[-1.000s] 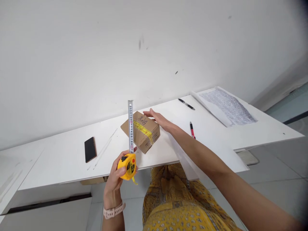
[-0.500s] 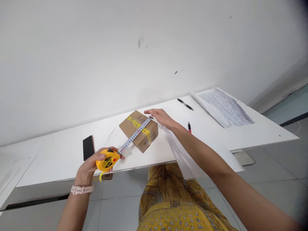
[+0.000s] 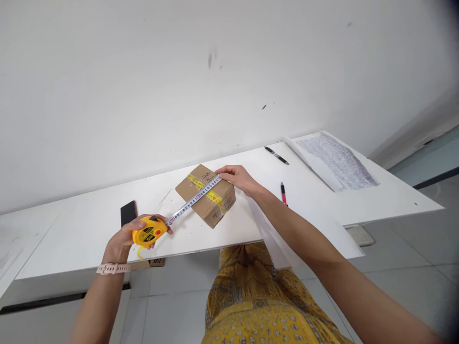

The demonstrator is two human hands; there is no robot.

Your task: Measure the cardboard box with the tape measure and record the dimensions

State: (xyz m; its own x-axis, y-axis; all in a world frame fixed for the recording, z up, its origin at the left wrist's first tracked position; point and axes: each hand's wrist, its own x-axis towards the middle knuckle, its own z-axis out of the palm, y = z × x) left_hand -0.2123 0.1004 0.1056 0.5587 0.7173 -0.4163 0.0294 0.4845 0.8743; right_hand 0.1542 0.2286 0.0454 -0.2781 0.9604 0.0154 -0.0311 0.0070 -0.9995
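Observation:
A small cardboard box (image 3: 202, 206) sealed with yellow tape sits on the white table (image 3: 86, 229). My left hand (image 3: 122, 239) is closed round a yellow tape measure (image 3: 147, 234) near the table's front edge. Its blade (image 3: 190, 203) stretches up and to the right across the top of the box. My right hand (image 3: 238, 177) pinches the blade's end at the box's far right corner.
A black phone (image 3: 128, 212) lies left of the box, partly behind my left hand. A red pen (image 3: 283, 192) and a black pen (image 3: 276, 155) lie to the right. A printed sheet (image 3: 335, 160) rests at the far right. A white wall stands behind the table.
The blade stood upright a second ago; it now lies across the box. My left hand moved left and down with the tape measure's case. My right hand took hold of the blade's end.

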